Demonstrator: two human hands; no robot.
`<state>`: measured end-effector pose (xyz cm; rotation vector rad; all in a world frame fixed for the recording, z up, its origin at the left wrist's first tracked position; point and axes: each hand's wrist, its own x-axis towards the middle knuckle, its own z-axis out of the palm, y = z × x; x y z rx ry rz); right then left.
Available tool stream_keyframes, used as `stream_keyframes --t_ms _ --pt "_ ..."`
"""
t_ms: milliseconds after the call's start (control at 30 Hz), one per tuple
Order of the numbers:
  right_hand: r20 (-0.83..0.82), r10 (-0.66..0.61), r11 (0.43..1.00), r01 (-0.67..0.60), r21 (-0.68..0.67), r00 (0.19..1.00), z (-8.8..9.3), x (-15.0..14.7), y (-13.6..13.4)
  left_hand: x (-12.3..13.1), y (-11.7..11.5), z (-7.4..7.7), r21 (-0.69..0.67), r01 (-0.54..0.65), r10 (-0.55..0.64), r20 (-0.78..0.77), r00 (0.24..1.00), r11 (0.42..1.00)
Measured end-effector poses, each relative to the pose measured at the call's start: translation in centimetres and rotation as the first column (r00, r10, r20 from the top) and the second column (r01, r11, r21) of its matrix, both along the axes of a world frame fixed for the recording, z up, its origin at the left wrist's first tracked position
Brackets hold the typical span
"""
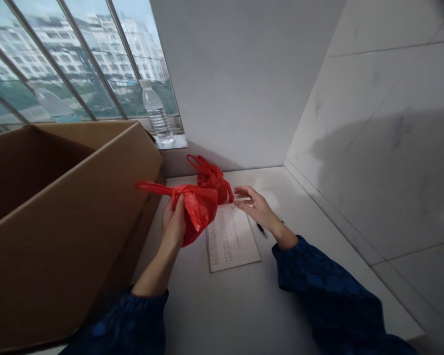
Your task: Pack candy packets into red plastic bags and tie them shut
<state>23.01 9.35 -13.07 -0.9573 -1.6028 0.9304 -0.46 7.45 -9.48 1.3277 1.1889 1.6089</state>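
My left grip (173,224) is clamped on a red bag (203,209)! My right grip (255,203), fingers apart, hangs right by another bag (210,176).

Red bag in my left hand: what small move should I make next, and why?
I'd probably bring your right hand over to support the held red bag: only your left hand grips it, near its gathered top, while the right hand's fingers are open beside the other red bag.
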Motion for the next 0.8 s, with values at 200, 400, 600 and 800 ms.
stream_keyframes --t_ms 200,400,600,800 --pt "0.122 0.284 0.954 -0.293 0.064 0.951 3.2 -0.7 -2.9 2.2 -2.3 4.2 -0.123 0.459 -0.465 -0.413 0.783 0.880" --pt "0.186 0.234 0.972 -0.231 -0.041 0.954 4.7 -0.7 -4.2 3.8 -4.2 7.1 0.001 0.467 -0.336 -0.692 0.639 0.884" --pt "0.227 0.119 0.992 -0.125 0.012 0.967 5.4 -0.7 -4.8 5.4 -5.5 6.8 -0.014 0.427 -0.285 -0.764 0.579 0.904" --pt "0.179 0.140 0.981 -0.161 0.109 0.974 7.7 0.3 -6.7 3.9 -7.8 9.8 0.148 0.197 0.056 -0.912 0.407 0.969"
